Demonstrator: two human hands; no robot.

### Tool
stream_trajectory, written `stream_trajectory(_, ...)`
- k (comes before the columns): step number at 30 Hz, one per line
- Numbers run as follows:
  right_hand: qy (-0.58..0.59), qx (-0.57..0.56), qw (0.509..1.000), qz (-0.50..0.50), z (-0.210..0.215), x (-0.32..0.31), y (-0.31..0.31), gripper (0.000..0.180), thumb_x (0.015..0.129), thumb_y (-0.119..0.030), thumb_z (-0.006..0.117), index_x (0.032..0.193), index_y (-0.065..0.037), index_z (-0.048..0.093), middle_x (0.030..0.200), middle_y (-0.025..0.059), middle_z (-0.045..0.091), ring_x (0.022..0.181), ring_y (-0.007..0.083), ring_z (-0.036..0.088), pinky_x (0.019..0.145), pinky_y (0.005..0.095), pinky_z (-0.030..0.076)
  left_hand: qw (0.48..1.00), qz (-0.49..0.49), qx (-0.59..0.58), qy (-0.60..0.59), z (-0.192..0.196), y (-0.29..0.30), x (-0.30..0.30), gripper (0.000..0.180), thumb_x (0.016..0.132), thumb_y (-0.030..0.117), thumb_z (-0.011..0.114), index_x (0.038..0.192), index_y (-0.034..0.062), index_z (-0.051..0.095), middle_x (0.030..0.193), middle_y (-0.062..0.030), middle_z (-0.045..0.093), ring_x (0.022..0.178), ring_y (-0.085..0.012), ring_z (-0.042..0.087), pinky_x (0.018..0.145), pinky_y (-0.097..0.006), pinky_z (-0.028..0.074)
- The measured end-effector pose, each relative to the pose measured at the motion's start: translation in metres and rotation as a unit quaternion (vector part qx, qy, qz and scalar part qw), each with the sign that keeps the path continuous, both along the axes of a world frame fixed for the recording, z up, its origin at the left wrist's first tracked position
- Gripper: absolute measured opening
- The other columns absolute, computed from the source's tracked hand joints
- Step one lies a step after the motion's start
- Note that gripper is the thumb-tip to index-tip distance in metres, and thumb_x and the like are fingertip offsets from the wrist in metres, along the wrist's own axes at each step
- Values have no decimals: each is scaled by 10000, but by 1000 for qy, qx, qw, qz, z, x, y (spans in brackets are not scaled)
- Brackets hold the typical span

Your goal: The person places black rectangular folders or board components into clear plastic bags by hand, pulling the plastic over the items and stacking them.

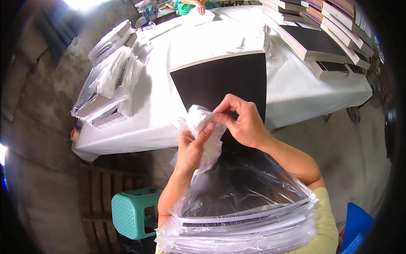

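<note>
My left hand [192, 146] is closed around a bunched clear plastic bag [207, 155], its thumb on top. Thumb and forefinger of my right hand [243, 120] pinch the upper edge of the same crumpled film. Both hands are close together at the table's near edge, over a stack of large black-faced sheets [224, 78]. Against my body is a thick stack of flat pieces in clear plastic [245, 222], with black showing through the film and pale edges toward me. I cannot tell whether the bunched film is part of that wrapping.
Plastic-wrapped bundles [108, 80] are piled at the table's left. Stacks of black-topped boards [313, 42] and boxes stand at the right of the white-covered table [156, 110]. A green stool [131, 213] is at lower left. Across the table, another person's hand [200, 7] touches something white.
</note>
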State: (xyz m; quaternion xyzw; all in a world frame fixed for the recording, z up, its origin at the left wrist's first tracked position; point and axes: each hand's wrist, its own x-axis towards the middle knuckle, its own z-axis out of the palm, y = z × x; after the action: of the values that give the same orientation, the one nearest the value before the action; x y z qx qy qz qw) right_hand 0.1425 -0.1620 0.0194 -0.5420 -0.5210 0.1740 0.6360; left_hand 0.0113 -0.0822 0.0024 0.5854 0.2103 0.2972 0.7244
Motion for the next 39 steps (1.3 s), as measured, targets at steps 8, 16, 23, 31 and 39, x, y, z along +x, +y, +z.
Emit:
stream_trajectory(8, -88, 1, 996, -30, -3, 11, -7, 232, 782, -159, 630, 931, -61, 482, 667, 5, 559, 635, 123, 550, 701, 302, 398, 999, 20, -33, -16, -5, 5, 3, 241, 704, 49, 703, 916, 10, 596, 843, -42, 614, 741, -111, 565, 672, -243, 440)
stream_trajectory(16, -238, 5, 965, -112, 5, 10, -8, 194, 732, -29, 613, 915, -89, 590, 835, 23, 634, 701, 132, 585, 723, 274, 312, 996, -42, -54, 53, -6, -2, 3, 390, 727, 232, 712, 1009, 15, 553, 896, -41, 572, 823, -125, 532, 691, -265, 437)
stream_trajectory(23, -333, 51, 926, -169, -14, 7, -2, 499, 816, 29, 479, 1289, -91, 376, 901, 38, 640, 740, 174, 595, 849, 310, 310, 991, 10, -131, -28, -8, -3, 12, 392, 772, 281, 660, 1036, 16, 545, 936, -73, 588, 821, -151, 549, 715, -282, 434)
stream_trajectory(31, 68, 50, 995, 46, -1, 13, 0, 555, 769, -45, 635, 1257, -73, 372, 784, 48, 640, 725, 70, 572, 671, 193, 438, 986, -10, -145, -81, -11, -1, 10, 476, 777, 296, 643, 1122, 14, 474, 1019, -115, 564, 943, -181, 523, 785, -321, 421)
stream_trajectory(39, 89, 0, 994, 70, 4, 37, -13, 364, 822, 66, 469, 1165, -58, 466, 928, 80, 638, 623, 10, 471, 536, 156, 387, 957, 84, -152, -231, -10, 21, -10, 230, 847, 241, 546, 678, 120, 449, 579, 23, 409, 589, -98, 428, 724, -294, 444)
